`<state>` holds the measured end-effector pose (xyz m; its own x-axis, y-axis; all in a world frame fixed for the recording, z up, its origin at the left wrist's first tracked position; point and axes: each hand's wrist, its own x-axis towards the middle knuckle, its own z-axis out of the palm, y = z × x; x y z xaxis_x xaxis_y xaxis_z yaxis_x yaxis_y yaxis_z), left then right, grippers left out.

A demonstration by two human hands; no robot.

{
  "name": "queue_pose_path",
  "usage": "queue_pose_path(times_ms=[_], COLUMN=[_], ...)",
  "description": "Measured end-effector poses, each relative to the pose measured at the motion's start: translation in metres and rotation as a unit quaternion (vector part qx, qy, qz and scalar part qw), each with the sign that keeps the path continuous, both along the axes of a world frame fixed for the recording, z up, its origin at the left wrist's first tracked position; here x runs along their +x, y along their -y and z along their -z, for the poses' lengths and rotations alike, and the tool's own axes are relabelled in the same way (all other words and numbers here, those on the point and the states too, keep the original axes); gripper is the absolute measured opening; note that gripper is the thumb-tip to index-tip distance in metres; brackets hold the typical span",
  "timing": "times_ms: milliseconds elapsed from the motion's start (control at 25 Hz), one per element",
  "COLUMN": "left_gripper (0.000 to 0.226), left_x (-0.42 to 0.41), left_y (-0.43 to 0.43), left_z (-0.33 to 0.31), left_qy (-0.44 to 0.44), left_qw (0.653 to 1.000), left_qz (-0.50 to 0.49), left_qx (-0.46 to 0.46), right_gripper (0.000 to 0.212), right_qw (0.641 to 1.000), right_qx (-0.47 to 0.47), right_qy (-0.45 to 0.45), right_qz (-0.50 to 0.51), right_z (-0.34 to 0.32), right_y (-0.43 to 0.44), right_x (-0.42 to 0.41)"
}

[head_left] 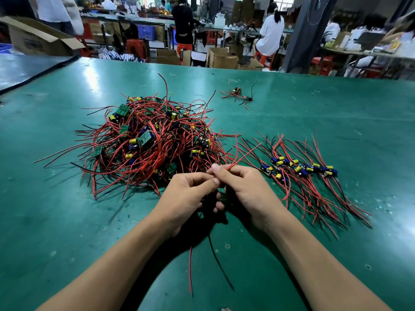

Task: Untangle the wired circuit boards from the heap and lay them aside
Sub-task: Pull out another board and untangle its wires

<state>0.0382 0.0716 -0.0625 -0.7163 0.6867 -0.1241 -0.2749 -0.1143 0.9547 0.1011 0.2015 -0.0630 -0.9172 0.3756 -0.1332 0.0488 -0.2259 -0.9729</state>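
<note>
No text, number, brand or sign can be read anywhere in this view. At ten o'clock, near the picture's edge, the side of an open cardboard box (33,42) bears a dark printed patch, too blurred to make out. Closer in at ten o'clock, the green circuit boards (123,110) in the tangled heap show faint pale markings on their faces, too small to read. At three o'clock, the yellow capacitors (279,163) on the boards laid in a row are likewise too small for any print on them to be told.
</note>
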Motion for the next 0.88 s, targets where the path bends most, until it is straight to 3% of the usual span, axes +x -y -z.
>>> queue_pose_path(times_ms=[240, 400, 480, 880], left_gripper=[0.011, 0.015, 0.016, 0.018], left_x=[0.004, 0.003, 0.004, 0.005], left_y=[0.0, 0.002, 0.002, 0.0], left_z=[0.003, 0.001, 0.001, -0.002], left_qy=[-0.038, -0.053, -0.066, -0.037], left_qw=[0.999, 0.998, 0.997, 0.999], left_qz=[-0.014, 0.013, 0.023, 0.017], left_qx=[-0.005, -0.036, -0.04, -0.024], right_gripper=[0.025, 0.041, 0.039, 0.04], right_qw=[0.999, 0.999, 1.0, 0.998], right_qx=[0.022, 0.028, 0.022, 0.001], right_qy=[0.016, 0.015, 0.015, 0.064], right_qz=[-0.041, -0.002, 0.011, 0.026], right_z=[0.0, 0.001, -0.001, -0.017], right_y=[0.004, 0.008, 0.008, 0.002], right_x=[0.003, 0.003, 0.003, 0.004])
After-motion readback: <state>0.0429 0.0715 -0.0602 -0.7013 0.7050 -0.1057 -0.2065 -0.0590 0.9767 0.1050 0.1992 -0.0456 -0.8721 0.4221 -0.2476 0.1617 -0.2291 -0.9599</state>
